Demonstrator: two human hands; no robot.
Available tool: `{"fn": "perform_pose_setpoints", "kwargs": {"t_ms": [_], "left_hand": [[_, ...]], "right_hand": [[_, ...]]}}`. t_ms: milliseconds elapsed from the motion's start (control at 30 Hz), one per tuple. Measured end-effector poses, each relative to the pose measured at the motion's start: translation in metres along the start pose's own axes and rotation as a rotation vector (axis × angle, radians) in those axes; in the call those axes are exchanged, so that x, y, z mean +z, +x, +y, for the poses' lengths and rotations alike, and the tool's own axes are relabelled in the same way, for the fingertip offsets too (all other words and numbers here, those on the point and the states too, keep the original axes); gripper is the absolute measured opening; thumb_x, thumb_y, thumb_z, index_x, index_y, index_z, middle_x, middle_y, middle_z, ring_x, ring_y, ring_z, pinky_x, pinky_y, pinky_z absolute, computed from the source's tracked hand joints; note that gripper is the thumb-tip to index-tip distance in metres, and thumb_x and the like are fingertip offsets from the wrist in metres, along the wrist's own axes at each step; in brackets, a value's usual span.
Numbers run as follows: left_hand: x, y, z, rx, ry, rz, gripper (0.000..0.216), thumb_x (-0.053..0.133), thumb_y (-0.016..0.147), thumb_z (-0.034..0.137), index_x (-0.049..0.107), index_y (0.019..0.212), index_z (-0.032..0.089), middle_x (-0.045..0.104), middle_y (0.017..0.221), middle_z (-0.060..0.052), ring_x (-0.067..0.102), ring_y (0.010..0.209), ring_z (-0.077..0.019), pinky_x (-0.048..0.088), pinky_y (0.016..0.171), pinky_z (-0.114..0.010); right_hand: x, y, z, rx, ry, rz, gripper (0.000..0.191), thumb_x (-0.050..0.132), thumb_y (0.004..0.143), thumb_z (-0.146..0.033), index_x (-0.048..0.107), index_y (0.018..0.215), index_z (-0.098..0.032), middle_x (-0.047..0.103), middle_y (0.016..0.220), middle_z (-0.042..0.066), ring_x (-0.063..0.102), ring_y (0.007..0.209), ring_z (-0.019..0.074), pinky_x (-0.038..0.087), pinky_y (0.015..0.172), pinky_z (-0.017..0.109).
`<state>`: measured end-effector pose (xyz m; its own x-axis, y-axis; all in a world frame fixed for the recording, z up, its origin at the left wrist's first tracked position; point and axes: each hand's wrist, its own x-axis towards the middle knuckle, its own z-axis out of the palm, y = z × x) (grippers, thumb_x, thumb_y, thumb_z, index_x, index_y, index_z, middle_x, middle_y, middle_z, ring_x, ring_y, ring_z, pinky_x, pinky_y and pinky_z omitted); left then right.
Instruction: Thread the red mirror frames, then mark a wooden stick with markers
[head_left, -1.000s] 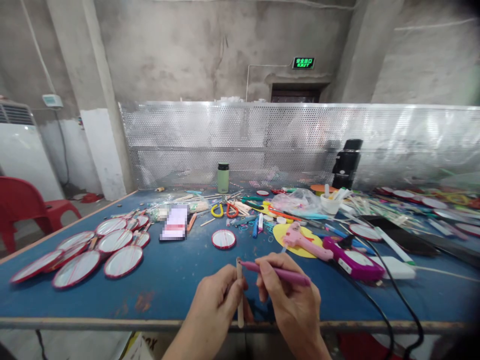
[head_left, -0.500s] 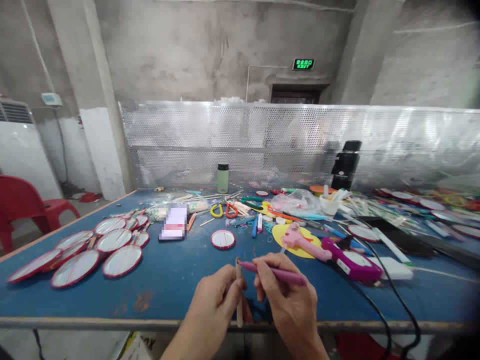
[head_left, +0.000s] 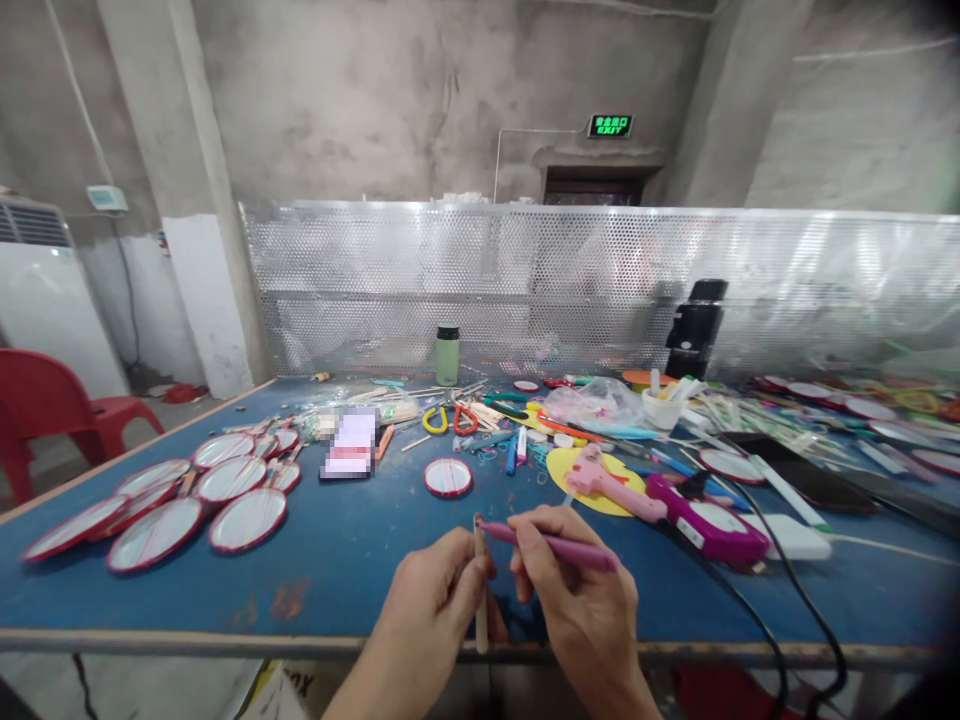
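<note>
Both hands work just above the front edge of the blue tabletop (head_left: 337, 560), near its middle. The left hand (head_left: 435, 600) is closed around a flat wooden stick (head_left: 481, 622), held upright between thumb and fingers, its upper end clear of the fist. The right hand (head_left: 581, 610) grips a slim pink tool (head_left: 570, 548) in a pen hold; the tool lies nearly level and its tip meets the top end of the stick. A single red-rimmed round disc (head_left: 448, 477) lies flat behind the hands, well apart from them. A cluster of larger red-rimmed discs (head_left: 247, 520) lies overlapping toward the left edge. A pink glue gun (head_left: 611, 485) rests on a yellow paper circle (head_left: 559, 468) to the right, with a purple device (head_left: 705, 525) just beside it and black cables (head_left: 757, 610) running off the front edge. Scissors (head_left: 450, 418) and a green bottle (head_left: 447, 355) sit toward the back edge, before a perforated metal screen (head_left: 525, 280).
</note>
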<state>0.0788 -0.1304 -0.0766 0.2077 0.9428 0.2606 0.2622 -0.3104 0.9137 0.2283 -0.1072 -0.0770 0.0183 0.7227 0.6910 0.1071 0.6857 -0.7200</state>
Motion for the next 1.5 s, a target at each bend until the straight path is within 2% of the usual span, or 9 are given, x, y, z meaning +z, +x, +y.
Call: {"fn": "perform_pose_setpoints", "kwargs": {"t_ms": [200,400,867,1100,1300,1500], "left_hand": [[0.0003,0.0000,-0.0006,0.004,0.036,0.014,0.030,0.041,0.099,0.039,0.052,0.078,0.021,0.062,0.067,-0.001,0.062,0.063,-0.0181,0.046,0.063,-0.026],[0.0005,-0.0009,-0.0025,0.018,0.008,0.015,0.029,0.043,0.099,0.040,0.053,0.079,0.021,0.062,0.069,-0.001,0.062,0.063,-0.0178,0.047,0.063,-0.025],[-0.0002,0.0005,-0.0047,0.031,0.043,0.015,0.028,0.042,0.100,0.037,0.054,0.080,0.021,0.066,0.070,-0.002,0.064,0.065,-0.0187,0.048,0.065,-0.026],[0.0005,-0.0008,-0.0024,0.020,-0.006,0.000,0.028,0.041,0.100,0.039,0.051,0.080,0.022,0.066,0.067,-0.001,0.066,0.061,-0.0184,0.048,0.062,-0.025],[0.0007,0.0001,-0.0029,0.010,-0.004,0.005,0.028,0.042,0.099,0.041,0.051,0.079,0.022,0.066,0.067,-0.002,0.067,0.061,-0.0195,0.048,0.063,-0.026],[0.0011,0.0009,-0.0041,0.001,-0.002,0.002,0.030,0.041,0.099,0.044,0.050,0.079,0.023,0.067,0.065,-0.002,0.066,0.060,-0.0193,0.048,0.061,-0.026]], "right_hand": [[0.0031,-0.0001,-0.0020,0.014,0.031,0.056,0.020,0.061,0.094,-0.029,0.070,0.079,-0.020,0.060,0.060,-0.003,0.052,0.041,0.0073,0.043,0.041,0.017],[0.0015,0.0009,0.0003,-0.014,-0.003,-0.007,0.018,0.060,0.096,-0.029,0.069,0.083,-0.021,0.060,0.061,-0.004,0.053,0.042,0.0073,0.044,0.043,0.016],[-0.0017,0.0008,0.0037,-0.042,-0.022,-0.035,0.017,0.059,0.097,-0.027,0.069,0.085,-0.021,0.061,0.064,-0.004,0.055,0.044,0.0077,0.046,0.041,0.015],[-0.0008,0.0010,0.0044,-0.033,-0.024,0.004,0.019,0.059,0.097,-0.028,0.069,0.084,-0.020,0.060,0.063,-0.004,0.054,0.042,0.0079,0.046,0.041,0.017],[-0.0003,0.0018,0.0013,-0.028,-0.049,-0.022,0.020,0.059,0.097,-0.029,0.070,0.082,-0.020,0.061,0.063,-0.002,0.054,0.043,0.0088,0.046,0.042,0.018],[0.0024,0.0015,-0.0050,0.009,-0.012,0.043,0.021,0.061,0.094,-0.031,0.070,0.079,-0.020,0.060,0.060,-0.003,0.053,0.041,0.0079,0.045,0.041,0.017]]}}
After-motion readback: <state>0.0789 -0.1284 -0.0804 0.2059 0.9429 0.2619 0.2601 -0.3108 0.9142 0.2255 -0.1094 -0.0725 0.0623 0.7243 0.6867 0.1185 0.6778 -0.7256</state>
